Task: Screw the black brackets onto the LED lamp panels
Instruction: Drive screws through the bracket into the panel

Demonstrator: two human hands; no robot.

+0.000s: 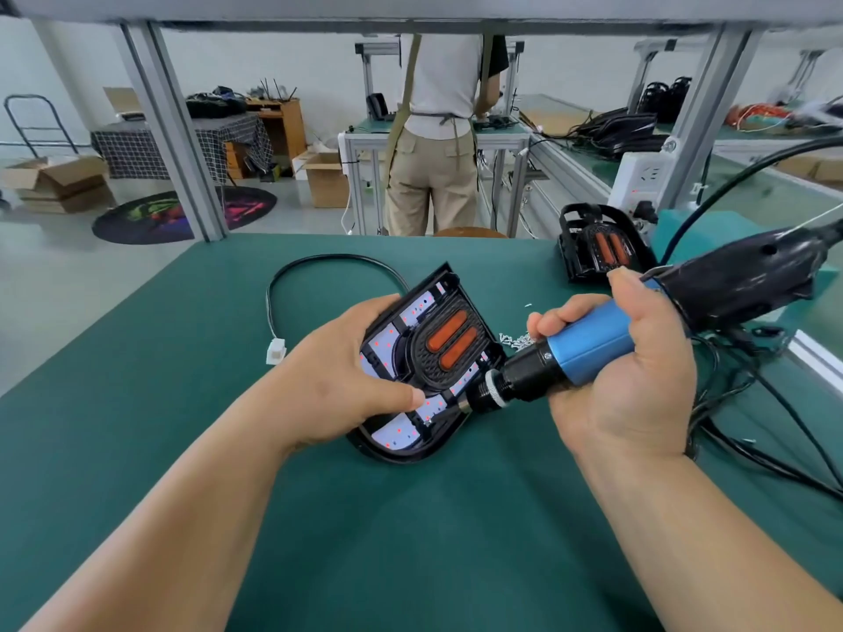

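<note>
A black cable loops over the green felt-like table (410, 540) and ends in a small white plug (276, 351), at nine o'clock from the lamp panel.

The left hand (346, 376) grips the lamp panel (397, 437) from its nine o'clock side. The fingers curl round the far edge and the thumb presses flat on the face, tilting the panel up off the cloth. The panel is a glossy black shell with a rounded end, and inside it sits a white board dotted with tiny red lights. The black bracket (422, 364) lies on it, a ribbed, matte, U-shaped plastic piece with two orange oblong windows.

At the bracket's five o'clock the screwdriver (588, 353) meets the panel. Its bit is hidden behind the black nose and knurled metal collar. The right hand (625, 371) is wrapped tight round its smooth blue barrel.

To do this well, the bit probably needs to stay in line with the screw and square to the board. The thumb should pin the bracket so it cannot creep, and driving should stop once the screw seats, since plastic threads strip easily.

A small heap of silvery screws (515, 340) lies at two o'clock from the panel. A second lamp (602, 246) stands further off at one o'clock.
</note>
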